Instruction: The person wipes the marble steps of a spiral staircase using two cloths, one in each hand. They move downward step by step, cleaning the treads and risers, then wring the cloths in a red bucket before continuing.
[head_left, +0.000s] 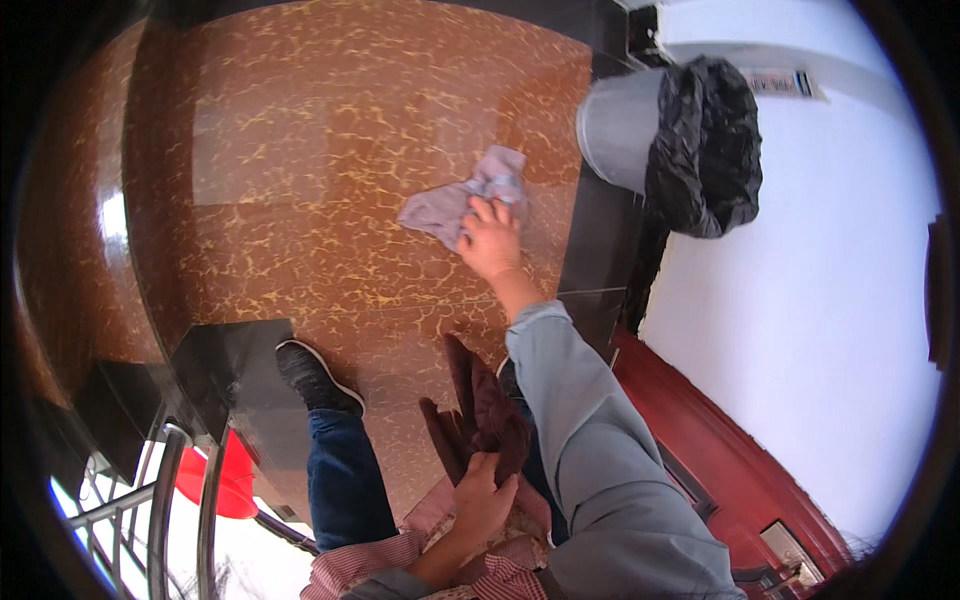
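Observation:
My right hand reaches forward and presses on a crumpled pale mauve cloth, which lies on the glossy brown floor with yellow veining. The fingers are bent over the cloth's near side. Close to my body, my left hand grips a dark maroon cloth that is bunched up, with loose ends pointing forward. Part of this cloth is hidden behind my fingers.
A grey bin with a black liner stands by the white wall. A red door is at the right. Steps, metal railings and a red object are at the left. My shoe rests near a black floor border.

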